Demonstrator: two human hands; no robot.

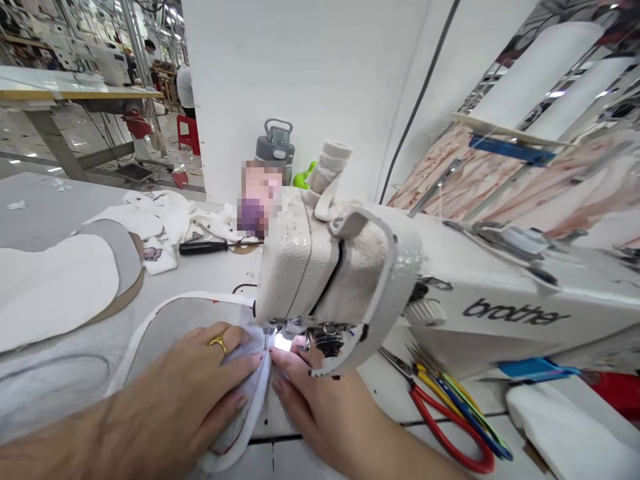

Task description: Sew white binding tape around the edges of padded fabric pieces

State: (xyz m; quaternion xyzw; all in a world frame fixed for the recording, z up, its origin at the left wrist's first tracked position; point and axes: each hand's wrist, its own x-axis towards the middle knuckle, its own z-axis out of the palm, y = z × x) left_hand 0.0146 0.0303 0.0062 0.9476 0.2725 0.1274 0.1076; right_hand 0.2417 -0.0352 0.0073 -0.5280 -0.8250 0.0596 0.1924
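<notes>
A sheer grey-white fabric piece with a thick white bound edge (145, 333) lies under the needle of a white sewing machine (295, 267). My left hand (193, 373), with a gold ring, rests flat on this piece, fingers spread and the index fingertip close to the needle (266, 339). On the other side of the bound edge is my right hand (325, 400). Its index fingertip touches the edge beside the needle, and its thumb stretches out lower down. The machine head hides its other fingers. A small lamp lights the needle area.
Left of the machine lie a black-handled screwdriver (204, 248), white cloth scraps (170, 213) and a stack of cut pieces (55, 287). Red-handled scissors (450, 427) and colourful snips (465, 407) lie right. A grey bottle (275, 143) stands behind; thread cones (540, 73) are upper right.
</notes>
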